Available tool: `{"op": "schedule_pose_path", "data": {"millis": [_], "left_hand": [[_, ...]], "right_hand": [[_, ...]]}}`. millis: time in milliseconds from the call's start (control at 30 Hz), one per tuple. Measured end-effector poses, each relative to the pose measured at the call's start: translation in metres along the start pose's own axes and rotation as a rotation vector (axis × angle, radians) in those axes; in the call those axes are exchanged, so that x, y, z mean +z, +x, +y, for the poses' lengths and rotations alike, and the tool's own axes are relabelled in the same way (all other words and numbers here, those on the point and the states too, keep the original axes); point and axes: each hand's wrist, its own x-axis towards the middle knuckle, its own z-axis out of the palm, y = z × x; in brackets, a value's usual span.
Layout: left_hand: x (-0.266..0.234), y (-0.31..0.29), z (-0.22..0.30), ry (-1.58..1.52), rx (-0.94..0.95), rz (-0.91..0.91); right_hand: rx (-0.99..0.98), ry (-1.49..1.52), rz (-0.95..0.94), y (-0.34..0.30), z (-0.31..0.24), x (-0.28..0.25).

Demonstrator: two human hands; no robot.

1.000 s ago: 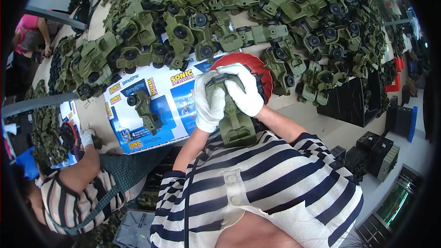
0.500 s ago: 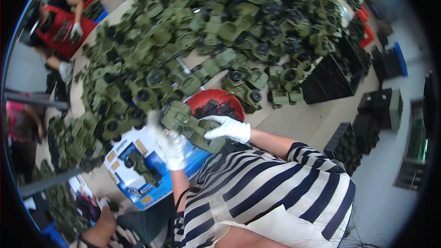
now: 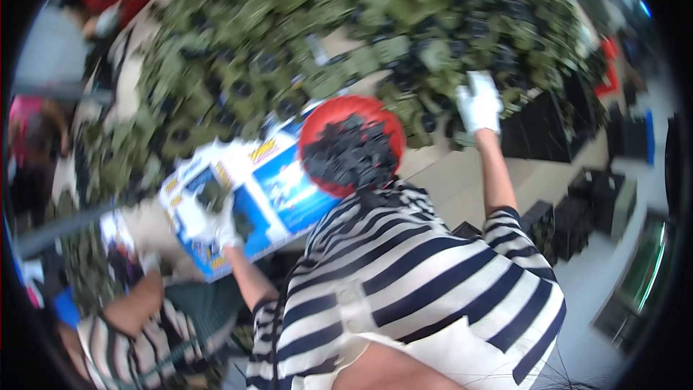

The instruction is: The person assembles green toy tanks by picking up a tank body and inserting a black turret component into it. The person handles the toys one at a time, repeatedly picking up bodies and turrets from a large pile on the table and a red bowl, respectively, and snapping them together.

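Note:
My left hand, in a white glove, is low over a flattened blue and white printed carton on the left. It is beside a green toy vehicle; blur hides whether its fingers grip it. Reaching far to the right, my gloved right hand is at the near edge of a large heap of green toy vehicles. Its fingers look stretched out and no toy shows in it. Between my arms, close to my body, a red bowl holds many small black parts.
A black crate stands beside the heap on the right. More dark crates are on the floor beyond. Co-workers are along the left side, one with a bare arm near the carton. A grey bar crosses at left.
Both hands were together on a green toy vehicle; they have parted. My left hand went left and down to the carton, my right hand out to the heap. The bowl now shows fully.

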Motion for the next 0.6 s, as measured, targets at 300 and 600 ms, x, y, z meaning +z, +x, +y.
{"op": "schedule_pose_path", "data": {"millis": [300, 600], "left_hand": [[0.03, -0.021, -0.063, 0.28, -0.254, -0.041], [0.099, -0.069, -0.034, 0.556, 0.099, -0.092]], "right_hand": [[-0.333, 0.634, 0.002, -0.031, -0.147, -0.016], [-0.793, 0.433, -0.838, -0.059, -0.241, 0.017]]}}
